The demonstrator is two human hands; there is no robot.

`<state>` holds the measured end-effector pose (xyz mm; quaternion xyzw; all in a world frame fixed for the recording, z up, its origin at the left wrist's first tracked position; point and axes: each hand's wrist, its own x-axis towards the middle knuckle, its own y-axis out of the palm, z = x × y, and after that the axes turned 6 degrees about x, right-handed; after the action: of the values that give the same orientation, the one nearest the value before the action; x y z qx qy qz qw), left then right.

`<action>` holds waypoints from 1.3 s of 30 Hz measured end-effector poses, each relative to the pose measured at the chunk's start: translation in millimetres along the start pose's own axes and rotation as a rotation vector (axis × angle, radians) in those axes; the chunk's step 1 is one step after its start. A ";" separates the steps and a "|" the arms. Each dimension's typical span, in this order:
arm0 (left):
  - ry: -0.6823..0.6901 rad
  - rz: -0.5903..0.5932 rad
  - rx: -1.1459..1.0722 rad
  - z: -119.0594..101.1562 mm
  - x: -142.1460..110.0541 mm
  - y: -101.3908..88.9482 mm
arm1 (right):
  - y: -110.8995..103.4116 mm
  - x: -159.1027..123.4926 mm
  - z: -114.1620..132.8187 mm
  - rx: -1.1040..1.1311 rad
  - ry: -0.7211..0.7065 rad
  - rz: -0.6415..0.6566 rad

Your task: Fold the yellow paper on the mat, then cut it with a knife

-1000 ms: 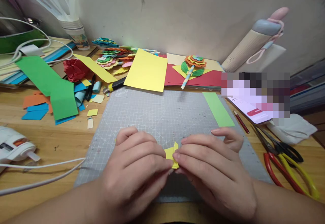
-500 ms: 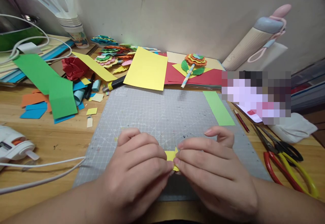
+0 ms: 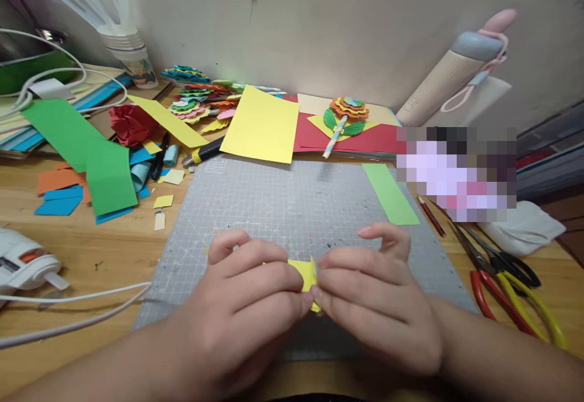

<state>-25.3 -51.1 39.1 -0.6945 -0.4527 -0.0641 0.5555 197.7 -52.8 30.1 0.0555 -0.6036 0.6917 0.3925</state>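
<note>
Between my two hands is a small piece of yellow paper point(image 3: 302, 272), folded, with a narrow flap standing up at its right end. My left hand point(image 3: 249, 298) is closed on its left part, and the fingers cover much of it. At the right end, the thumb and fingertips of my right hand point(image 3: 381, 298) pinch the paper's edge. Under both hands lies a grey cutting mat point(image 3: 274, 201) with a printed grid. A light green paper strip point(image 3: 391, 195) rests at the mat's right side.
A yellow sheet point(image 3: 261, 125) and a paper flower point(image 3: 349, 110) lie behind the mat. Scissors point(image 3: 479, 256) and red-and-yellow-handled pliers point(image 3: 506, 301) are at right. On the left are a glue gun point(image 3: 27, 262), its white cord point(image 3: 77, 335), green paper point(image 3: 109, 177) and coloured scraps.
My fingers have shifted slightly along the yellow paper, and more of its face shows between my hands now. The flap at its right end looks narrower and more upright.
</note>
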 end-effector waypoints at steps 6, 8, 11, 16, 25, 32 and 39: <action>0.012 -0.190 0.217 -0.6 0.7 -5.7 | -6.7 12.6 2.4 0.508 0.395 -0.137; 0.003 -0.204 0.250 -1.8 0.1 -4.5 | -2.4 12.2 6.9 0.949 0.664 0.011; 0.003 -0.193 0.266 -2.6 -1.7 -0.6 | 7.3 13.2 12.0 1.444 0.976 0.141; -0.024 -0.074 0.272 -1.2 -4.4 1.8 | 15.2 18.2 10.1 1.595 1.151 0.106; -0.400 -0.109 0.096 0.5 -3.3 7.1 | 18.5 15.2 -0.7 1.469 1.208 0.056; -0.970 0.110 -0.768 14.7 8.0 11.5 | 15.1 17.8 -3.4 1.202 1.088 0.253; -1.163 0.017 -0.899 13.6 8.0 9.5 | 17.2 19.2 -10.0 1.226 1.006 0.018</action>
<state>-19.6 -35.1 31.9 -0.7805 -0.5988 0.1397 -0.1127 178.0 -34.2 24.5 -0.0623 0.1342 0.8462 0.5119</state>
